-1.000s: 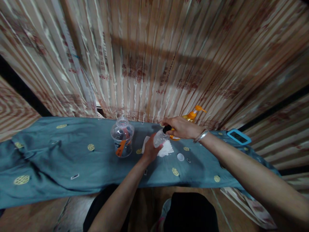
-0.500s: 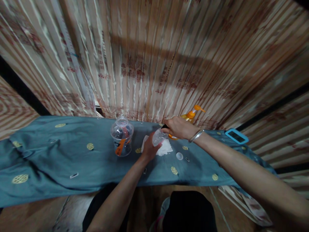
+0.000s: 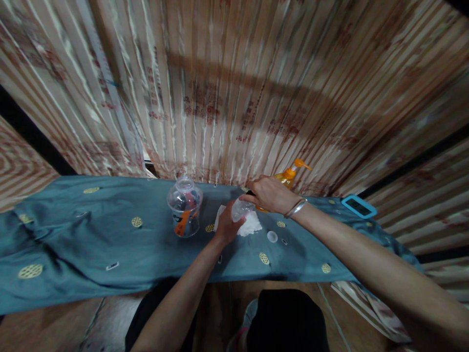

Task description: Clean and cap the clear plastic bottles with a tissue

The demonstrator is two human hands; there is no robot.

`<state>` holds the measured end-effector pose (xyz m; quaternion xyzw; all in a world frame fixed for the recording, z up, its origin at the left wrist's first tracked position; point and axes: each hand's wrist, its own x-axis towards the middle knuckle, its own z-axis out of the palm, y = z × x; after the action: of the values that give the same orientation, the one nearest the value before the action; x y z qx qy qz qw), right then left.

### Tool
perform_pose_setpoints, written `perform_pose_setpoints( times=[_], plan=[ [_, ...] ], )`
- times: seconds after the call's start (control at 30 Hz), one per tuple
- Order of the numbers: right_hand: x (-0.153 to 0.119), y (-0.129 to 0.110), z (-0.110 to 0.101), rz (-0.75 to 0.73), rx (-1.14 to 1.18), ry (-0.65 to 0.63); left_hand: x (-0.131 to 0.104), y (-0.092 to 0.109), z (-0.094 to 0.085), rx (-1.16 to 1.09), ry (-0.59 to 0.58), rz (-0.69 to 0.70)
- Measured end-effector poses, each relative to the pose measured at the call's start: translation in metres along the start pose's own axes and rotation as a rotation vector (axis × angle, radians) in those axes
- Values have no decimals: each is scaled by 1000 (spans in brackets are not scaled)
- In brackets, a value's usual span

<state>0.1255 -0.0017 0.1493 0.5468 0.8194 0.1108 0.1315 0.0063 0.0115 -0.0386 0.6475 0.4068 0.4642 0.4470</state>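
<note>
My left hand (image 3: 227, 223) is wrapped round a small clear plastic bottle (image 3: 242, 209), which leans to the right above a white paper sheet (image 3: 251, 224). At the bottle's right end my right hand (image 3: 269, 192) is closed with its fingers on a small black object (image 3: 249, 192). Most of that object is hidden, so I cannot tell whether it is a cap or a tool. Just behind the right hand stands a pump bottle (image 3: 286, 178) of yellow liquid with an orange pump. A small white round lid (image 3: 272, 236) lies right of the paper.
A larger clear plastic cup (image 3: 185, 208) with a domed top and an orange label stands left of my hands. A blue-framed device (image 3: 359, 206) lies at the right. Teal cloth (image 3: 91, 230) covers the narrow table, and a pleated curtain (image 3: 227, 98) hangs behind.
My right hand and wrist have shifted slightly left, with the fingers turning a little at the bottle's end. The left hand keeps its hold in the same place.
</note>
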Motion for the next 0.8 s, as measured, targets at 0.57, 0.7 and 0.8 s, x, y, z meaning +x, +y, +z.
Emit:
perform_pose_setpoints(
  times=[0.57,0.7,0.8],
  plan=[
    [-4,4,-3,-45,106,-48,0,2,1,-13,17,18],
    [-4,2,-3,35,22,-33,1,4,1,-6,30,11],
    [-4,3,-3,9,68,-15,1,3,1,-9,19,-11]
  ],
)
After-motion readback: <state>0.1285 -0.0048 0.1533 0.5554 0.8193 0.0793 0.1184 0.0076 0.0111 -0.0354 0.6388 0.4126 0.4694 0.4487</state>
